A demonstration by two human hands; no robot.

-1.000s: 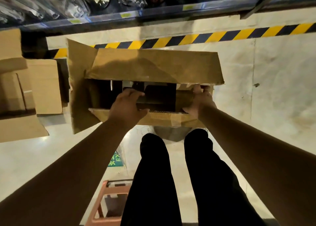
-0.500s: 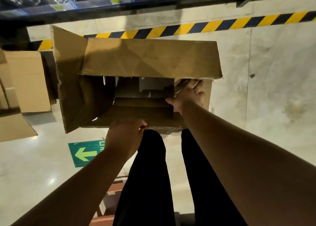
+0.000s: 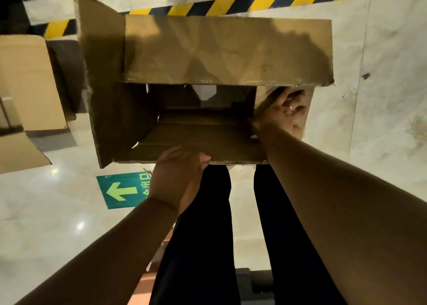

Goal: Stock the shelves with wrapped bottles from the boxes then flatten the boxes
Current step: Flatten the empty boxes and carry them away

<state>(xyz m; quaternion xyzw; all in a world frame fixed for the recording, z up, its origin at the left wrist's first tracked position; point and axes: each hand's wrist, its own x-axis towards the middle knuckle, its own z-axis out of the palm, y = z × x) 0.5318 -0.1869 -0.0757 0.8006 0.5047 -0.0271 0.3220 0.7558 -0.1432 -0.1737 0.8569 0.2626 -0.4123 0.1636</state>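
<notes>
I hold an open brown cardboard box [image 3: 226,50] in the air in front of me, its flaps spread to the left and far side. No bottles show inside it; floor shows through a gap at its far end. My left hand [image 3: 178,177] grips the near flap's edge from below, fingers curled over the corrugated rim. My right hand [image 3: 284,112] reaches inside the box at its right end, fingers spread against the right inner wall.
More opened cardboard boxes [image 3: 25,82] lie on the floor at the left. A yellow and black hazard stripe [image 3: 254,3] runs along the floor at the top. A green arrow sign [image 3: 122,190] is on the floor below the box. My legs are beneath.
My left hand came out of the box and took the near flap's edge. My right hand moved deeper into the right end. The view tilted down, so the shelf left the frame.
</notes>
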